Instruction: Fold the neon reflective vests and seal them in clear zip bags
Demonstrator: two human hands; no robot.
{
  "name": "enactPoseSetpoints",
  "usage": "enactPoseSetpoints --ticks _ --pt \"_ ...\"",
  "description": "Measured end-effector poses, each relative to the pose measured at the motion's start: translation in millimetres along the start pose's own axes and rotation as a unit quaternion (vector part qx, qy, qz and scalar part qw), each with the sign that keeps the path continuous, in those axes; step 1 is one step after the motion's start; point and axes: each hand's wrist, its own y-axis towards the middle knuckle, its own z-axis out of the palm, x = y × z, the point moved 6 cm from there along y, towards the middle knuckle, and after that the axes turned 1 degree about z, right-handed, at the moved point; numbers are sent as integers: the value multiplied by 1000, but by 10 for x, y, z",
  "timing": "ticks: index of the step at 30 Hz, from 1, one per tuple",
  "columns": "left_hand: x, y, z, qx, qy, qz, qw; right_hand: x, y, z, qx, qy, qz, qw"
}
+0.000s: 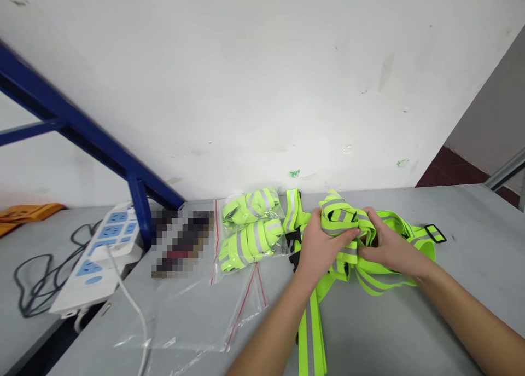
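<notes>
My left hand (322,243) is closed around the near side of a bundled reflective strap (338,214), neon yellow-green with grey stripes. On its right side, my right hand (381,243) pinches the same bundle, with the thumb and fingers bent round it. Loose loops of strap (379,280) lie on the table under and beside the hands, with a black buckle (435,233) at the right end. Another length of strap (309,332) runs toward me below my left wrist. Black clips (293,243) show left of my left hand, partly hidden.
Left of the hands, two rolled straps (251,206) lie in clear zip bags. Flat clear bags with red seals (197,316) are nearer me. A white power strip (100,250) with cables, a blue metal frame (94,140) and a white wall (262,91) bound the grey table (389,332).
</notes>
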Motion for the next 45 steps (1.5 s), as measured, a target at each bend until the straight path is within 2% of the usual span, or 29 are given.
enactPoseSetpoints --ticks 3,7,10,15,18,21,25,28,31,34,37,39,42,45 --pt "-27 0 -32 -11 32 -2 999 -133 11 -13 14 -23 51 998" --pt "-74 -14 -104 -54 66 5 996 -209 36 -50 29 -95 43 994" --pt "-116 -16 -167 -77 59 9 995 -127 26 -58 38 -125 17 991" --pt "-146 66 -322 -45 50 -8 998 136 -35 -175 22 -126 -25 991" --pt "-43 129 -509 -76 -12 -40 996 123 -45 -334 26 -107 8 994" --pt "130 157 -639 -118 -71 -80 987 -24 -30 -602 -10 -119 75 990" --pt "268 167 -606 -111 -141 -103 978 -166 -44 -914 -52 -137 106 983" --pt "281 169 -548 -101 -142 -104 979 -146 -108 -977 -61 -115 95 987" --pt "261 170 -491 -82 -86 -97 988 64 -176 -822 -42 -108 53 992" --pt "200 153 -402 -40 16 -60 997 431 -168 -467 8 -105 2 994" --pt "129 105 -272 18 124 -11 992 796 5 -48 76 -74 -49 993" --pt "118 69 -191 57 184 -4 981 945 228 115 73 -27 -74 994" --pt "111 40 -138 89 213 -3 973 920 597 256 106 22 -31 994" --pt "72 37 -123 115 209 17 971 815 798 270 147 86 30 985"
